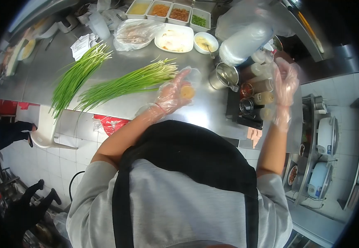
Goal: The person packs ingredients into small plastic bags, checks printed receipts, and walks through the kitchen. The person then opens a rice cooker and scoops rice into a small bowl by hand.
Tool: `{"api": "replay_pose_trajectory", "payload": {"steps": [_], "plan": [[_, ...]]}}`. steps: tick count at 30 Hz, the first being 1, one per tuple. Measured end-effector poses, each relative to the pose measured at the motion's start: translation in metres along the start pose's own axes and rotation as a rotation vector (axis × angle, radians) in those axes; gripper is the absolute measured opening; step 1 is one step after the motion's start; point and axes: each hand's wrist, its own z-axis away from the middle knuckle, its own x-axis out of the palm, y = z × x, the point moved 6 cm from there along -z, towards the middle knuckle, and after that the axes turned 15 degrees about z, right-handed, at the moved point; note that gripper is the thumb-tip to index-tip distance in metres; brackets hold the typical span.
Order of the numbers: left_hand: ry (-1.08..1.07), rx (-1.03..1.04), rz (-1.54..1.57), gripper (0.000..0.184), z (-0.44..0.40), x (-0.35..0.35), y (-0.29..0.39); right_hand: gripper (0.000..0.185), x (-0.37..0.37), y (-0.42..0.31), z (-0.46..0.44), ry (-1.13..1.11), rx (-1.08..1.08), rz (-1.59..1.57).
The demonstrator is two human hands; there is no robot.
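My left hand point(169, 96), in a clear plastic glove, is above the steel counter with its fingers curled around a small round tan piece point(187, 92). Just beyond it lie the pale root ends of a bunch of green chives point(126, 86). A second bunch of chives point(78, 74) is further left. Also gloved, my right hand point(286, 80) is raised at the right beside several sauce bottles point(264, 85). Its fingers are bent in together; whatever they may hold is hidden. A metal pot point(223, 76) with a utensil in it stands between my hands.
Along the back are trays of chopped ingredients point(159, 10), a white dish point(174, 38), a bowl with a spoon point(206, 42) and a plastic-wrapped bundle point(135, 34). A large plastic roll point(245, 43) stands near the bottles. Other people are at the left, by a white stool point(45, 128).
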Motion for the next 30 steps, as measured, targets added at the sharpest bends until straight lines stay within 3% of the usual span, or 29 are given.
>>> {"api": "replay_pose_trajectory", "payload": {"steps": [2, 4, 6, 9, 12, 15, 18, 24, 30], "plan": [[0.005, -0.002, -0.002, 0.097, 0.000, 0.001, -0.004, 0.032, 0.035, -0.018, 0.046, -0.179, -0.106, -0.319], [-0.010, -0.005, 0.025, 0.097, -0.001, 0.002, -0.010, 0.038, 0.095, -0.044, 0.099, -0.634, -0.023, -0.383], [-0.029, -0.025, 0.065, 0.099, -0.001, 0.002, -0.013, 0.051, 0.169, -0.025, 0.143, -0.828, 0.294, -0.597], [-0.050, -0.079, 0.087, 0.105, 0.000, 0.004, -0.017, 0.058, 0.218, -0.022, 0.162, -0.842, 0.733, -1.143], [-0.043, -0.091, 0.041, 0.111, -0.002, 0.006, -0.030, 0.054, 0.228, -0.023, 0.157, -0.803, 0.759, -1.278], [-0.028, -0.085, 0.048, 0.113, -0.002, 0.007, -0.038, 0.038, 0.228, -0.022, 0.156, -0.806, 0.525, -0.995], [-0.024, -0.111, -0.026, 0.114, -0.003, 0.006, -0.036, 0.020, 0.217, -0.033, 0.152, -0.649, 0.063, -0.692], [-0.064, -0.114, 0.055, 0.114, -0.006, 0.006, -0.041, 0.016, 0.214, -0.039, 0.152, -0.545, -0.140, -0.515], [-0.115, -0.095, 0.073, 0.104, -0.009, 0.002, -0.051, 0.017, 0.221, -0.033, 0.157, -0.448, -0.076, -0.478]]}}
